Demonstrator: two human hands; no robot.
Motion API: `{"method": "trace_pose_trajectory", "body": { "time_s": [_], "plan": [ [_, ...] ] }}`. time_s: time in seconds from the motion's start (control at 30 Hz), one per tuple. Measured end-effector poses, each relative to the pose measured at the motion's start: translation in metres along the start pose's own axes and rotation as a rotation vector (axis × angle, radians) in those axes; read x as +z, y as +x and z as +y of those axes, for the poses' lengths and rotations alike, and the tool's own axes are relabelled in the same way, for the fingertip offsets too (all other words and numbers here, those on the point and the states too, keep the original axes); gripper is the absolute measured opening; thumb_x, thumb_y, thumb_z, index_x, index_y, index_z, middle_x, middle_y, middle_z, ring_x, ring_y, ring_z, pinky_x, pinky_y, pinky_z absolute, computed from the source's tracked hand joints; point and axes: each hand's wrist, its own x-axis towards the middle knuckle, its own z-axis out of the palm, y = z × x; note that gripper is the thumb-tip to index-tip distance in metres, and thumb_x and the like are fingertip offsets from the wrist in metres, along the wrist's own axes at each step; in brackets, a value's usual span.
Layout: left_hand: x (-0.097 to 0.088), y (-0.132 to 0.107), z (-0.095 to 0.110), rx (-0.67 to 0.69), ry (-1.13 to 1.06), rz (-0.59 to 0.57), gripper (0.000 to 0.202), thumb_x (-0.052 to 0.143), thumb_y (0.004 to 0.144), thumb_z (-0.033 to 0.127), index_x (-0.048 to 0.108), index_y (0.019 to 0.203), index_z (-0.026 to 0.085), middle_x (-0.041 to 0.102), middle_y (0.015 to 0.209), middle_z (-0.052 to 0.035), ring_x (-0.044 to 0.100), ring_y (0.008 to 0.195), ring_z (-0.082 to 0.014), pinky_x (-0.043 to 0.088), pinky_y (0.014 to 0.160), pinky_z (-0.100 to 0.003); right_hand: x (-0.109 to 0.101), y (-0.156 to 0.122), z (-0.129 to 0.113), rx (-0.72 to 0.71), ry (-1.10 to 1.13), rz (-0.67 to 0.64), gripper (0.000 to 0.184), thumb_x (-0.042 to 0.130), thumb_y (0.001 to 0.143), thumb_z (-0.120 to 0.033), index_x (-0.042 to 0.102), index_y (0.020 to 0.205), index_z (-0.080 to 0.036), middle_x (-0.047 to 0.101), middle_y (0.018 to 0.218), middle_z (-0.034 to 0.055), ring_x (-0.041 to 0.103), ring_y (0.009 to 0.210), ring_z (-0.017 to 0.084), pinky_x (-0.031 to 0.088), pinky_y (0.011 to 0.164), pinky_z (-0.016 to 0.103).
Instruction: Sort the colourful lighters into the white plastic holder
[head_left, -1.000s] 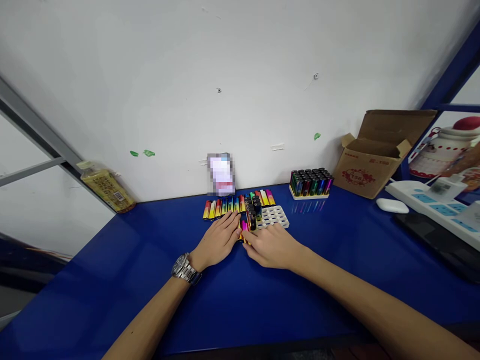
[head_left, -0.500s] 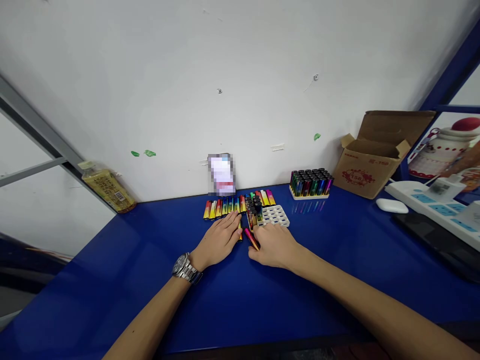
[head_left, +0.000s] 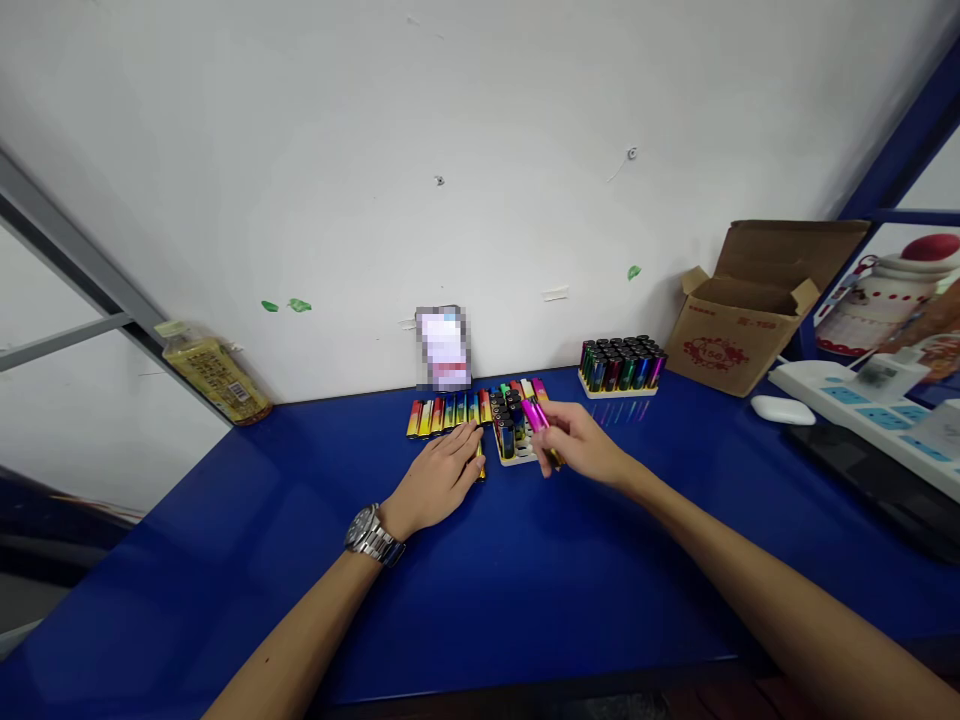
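Note:
My right hand [head_left: 589,447] is closed on a pink-and-yellow lighter [head_left: 537,416], held tilted just above a white slotted tray [head_left: 517,458]. The tray holds several upright lighters [head_left: 508,420] at its left side; my hand hides its right part. My left hand [head_left: 439,476] lies flat on the blue table [head_left: 480,590], fingers spread over a loose lighter [head_left: 481,463]. A row of rainbow lighters [head_left: 448,412] lies behind it near the wall. A watch sits on my left wrist.
A full tray of lighters [head_left: 621,367] stands at the back right, beside an open cardboard box [head_left: 757,310]. A white earbud case [head_left: 783,410] and a power strip [head_left: 862,415] lie at the right. A yellow bottle [head_left: 214,375] leans at the left wall.
My right hand picked a pink-and-yellow lighter off the table, lifted it and moved it back and right over the slotted tray. My left hand stayed put.

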Motion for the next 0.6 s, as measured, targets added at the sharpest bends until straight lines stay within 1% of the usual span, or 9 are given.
{"method": "trace_pose_trajectory", "body": {
  "time_s": [0.03,0.1,0.2,0.27,0.3,0.37,0.43,0.5,0.6],
  "plan": [
    [0.0,0.0,0.0,-0.002,-0.003,-0.002,0.052,0.026,0.099,0.042,0.039,0.142,0.017,0.04,0.147,-0.0105,0.034,0.138,-0.0215,0.031,0.113,-0.042,0.001,0.002,0.003,-0.038,0.031,0.091,0.004,0.042,0.071,-0.018,0.044,0.069,-0.021,0.055,0.049,-0.0053,0.052,0.043,0.011,0.04,0.044,0.023],
    [-0.001,0.0,0.0,-0.001,-0.011,-0.002,0.052,0.026,0.099,0.042,0.039,0.142,0.017,0.04,0.147,-0.0105,0.034,0.138,-0.0217,0.031,0.113,-0.042,0.004,0.006,0.008,-0.056,0.097,0.225,0.005,0.04,0.073,-0.019,0.044,0.071,-0.021,0.055,0.052,-0.0051,0.05,0.044,0.011,0.039,0.045,0.024],
    [0.0,0.0,-0.001,0.004,-0.009,-0.002,0.052,0.026,0.099,0.042,0.039,0.142,0.018,0.04,0.148,-0.0101,0.034,0.138,-0.0215,0.031,0.113,-0.042,0.009,0.012,0.015,-0.028,0.214,0.343,0.002,0.045,0.072,-0.02,0.044,0.073,-0.022,0.044,0.05,-0.0082,0.04,0.043,0.009,0.03,0.042,0.022],
    [0.0,0.0,-0.001,0.003,0.002,-0.007,0.052,0.025,0.099,0.043,0.038,0.143,0.018,0.04,0.148,-0.0098,0.033,0.138,-0.0211,0.03,0.113,-0.041,0.011,0.016,0.019,0.008,0.32,0.36,0.009,0.05,0.074,-0.025,0.043,0.07,-0.022,0.036,0.049,-0.0087,0.033,0.042,0.008,0.026,0.042,0.022],
    [0.0,0.001,-0.001,0.001,0.006,-0.01,0.052,0.025,0.099,0.043,0.038,0.143,0.018,0.04,0.148,-0.0098,0.033,0.138,-0.0211,0.03,0.113,-0.041,0.012,0.017,0.02,0.036,0.382,0.355,0.016,0.052,0.077,-0.031,0.042,0.067,-0.022,0.035,0.049,-0.0083,0.031,0.042,0.008,0.026,0.043,0.022],
    [0.0,0.001,-0.001,0.0,0.005,-0.013,0.053,0.024,0.099,0.043,0.038,0.142,0.017,0.04,0.148,-0.0101,0.034,0.138,-0.0214,0.03,0.113,-0.041,0.013,0.019,0.022,0.091,0.504,0.34,0.034,0.048,0.082,-0.047,0.041,0.061,-0.022,0.035,0.046,-0.0067,0.032,0.041,0.009,0.031,0.044,0.023],
    [0.0,0.001,-0.001,0.001,0.002,-0.011,0.053,0.024,0.099,0.043,0.039,0.142,0.016,0.04,0.148,-0.0104,0.034,0.138,-0.0216,0.031,0.112,-0.042,0.014,0.018,0.022,0.131,0.591,0.336,0.049,0.039,0.084,-0.061,0.04,0.055,-0.022,0.036,0.043,-0.005,0.036,0.04,0.01,0.038,0.046,0.026],
    [-0.001,0.001,0.0,0.0,0.007,-0.017,0.054,0.023,0.099,0.044,0.039,0.142,0.016,0.04,0.148,-0.0107,0.033,0.138,-0.0215,0.031,0.112,-0.042,0.015,0.017,0.02,0.172,0.624,0.353,0.055,0.033,0.085,-0.065,0.037,0.051,-0.022,0.035,0.038,-0.0044,0.036,0.035,0.011,0.041,0.044,0.028],
    [-0.003,0.001,0.001,-0.01,0.026,-0.036,0.055,0.021,0.099,0.045,0.037,0.143,0.016,0.039,0.148,-0.0101,0.033,0.139,-0.0205,0.032,0.112,-0.041,0.017,0.014,0.015,0.265,0.635,0.371,0.057,0.028,0.088,-0.061,0.036,0.046,-0.023,0.029,0.032,-0.0062,0.023,0.028,0.009,0.034,0.033,0.025]
  ]
}}
